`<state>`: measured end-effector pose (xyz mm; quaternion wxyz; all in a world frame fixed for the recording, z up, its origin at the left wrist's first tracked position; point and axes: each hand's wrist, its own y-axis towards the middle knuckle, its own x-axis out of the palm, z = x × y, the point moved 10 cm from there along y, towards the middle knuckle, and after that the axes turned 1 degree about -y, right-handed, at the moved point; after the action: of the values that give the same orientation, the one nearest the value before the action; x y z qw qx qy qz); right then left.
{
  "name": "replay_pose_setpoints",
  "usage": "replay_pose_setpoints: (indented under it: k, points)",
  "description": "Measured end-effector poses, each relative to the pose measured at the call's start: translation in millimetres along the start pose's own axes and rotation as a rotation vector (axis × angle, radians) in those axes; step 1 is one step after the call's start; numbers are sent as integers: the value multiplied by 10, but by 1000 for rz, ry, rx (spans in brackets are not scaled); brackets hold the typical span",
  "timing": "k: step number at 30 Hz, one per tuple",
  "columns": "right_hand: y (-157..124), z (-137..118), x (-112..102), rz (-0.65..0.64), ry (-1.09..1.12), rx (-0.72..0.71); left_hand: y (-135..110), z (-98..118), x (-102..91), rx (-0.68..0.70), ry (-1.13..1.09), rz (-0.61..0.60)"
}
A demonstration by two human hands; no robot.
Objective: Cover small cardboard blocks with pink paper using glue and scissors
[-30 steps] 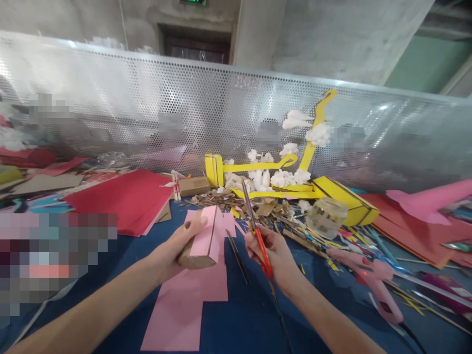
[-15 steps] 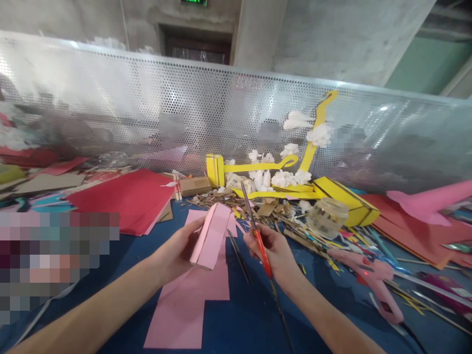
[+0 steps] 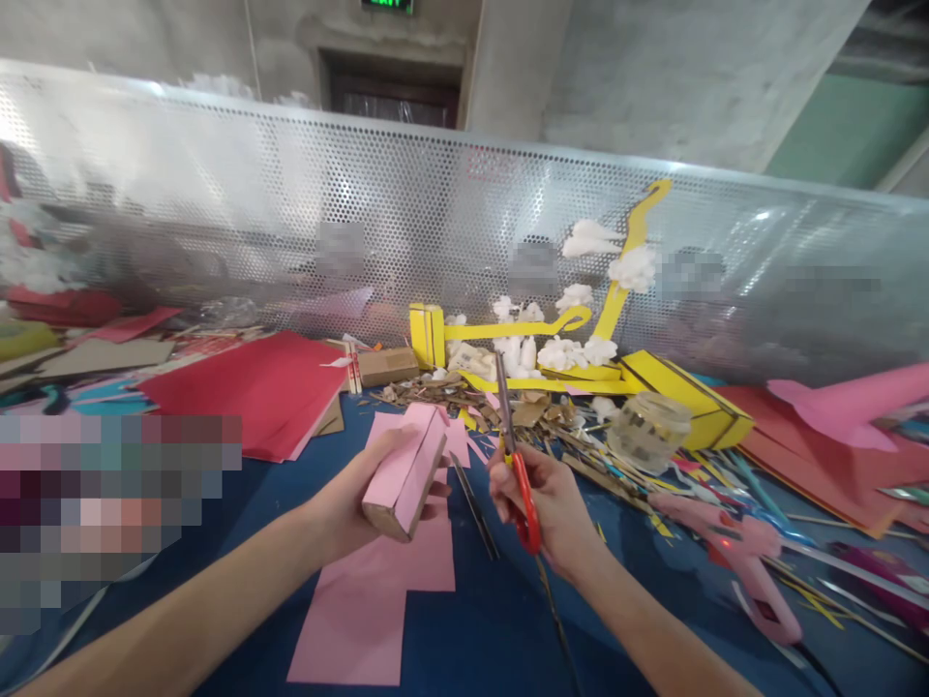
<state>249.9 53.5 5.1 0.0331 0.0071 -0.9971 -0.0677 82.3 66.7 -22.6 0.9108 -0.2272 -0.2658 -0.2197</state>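
Wrapped round a small cardboard box [image 3: 406, 474] partly covered in pink paper, my left hand [image 3: 355, 494] holds it tilted above the table. Bare brown cardboard shows on its near end and right side. My right hand [image 3: 541, 499] grips red-handled scissors [image 3: 523, 503], blades pointing up and away and closed together. Pink paper sheets [image 3: 355, 620] lie on the blue table beneath my left hand. Between my hands rests a dark, slim tool [image 3: 475, 508], perhaps a knife or tweezers.
A pink hot glue gun [image 3: 740, 552] with a lit red light lies at right. Behind are cardboard scraps [image 3: 537, 411], a roll of clear tape [image 3: 648, 431] and a yellow paper structure [image 3: 682, 397] with white cotton. Red paper [image 3: 254, 392] lies left. A perforated metal panel [image 3: 406, 223] stands behind.
My left hand has turned the box, so its bare cardboard side now faces right. My right hand has shifted slightly right, and the scissors stand more upright.
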Motion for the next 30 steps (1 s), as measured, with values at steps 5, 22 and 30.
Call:
replay_pose_setpoints:
  k: [5,22,30]
  points:
    - [38,-16,-18,-63,-71,-18,-15,-1,73,-63,-120,-62]
    - [23,-256,-78,-13,-938,-338,-26,57,59,-64,-68,-80]
    - [-94,-398,43,-92,-909,-439,-34,47,46,-52,46,-105]
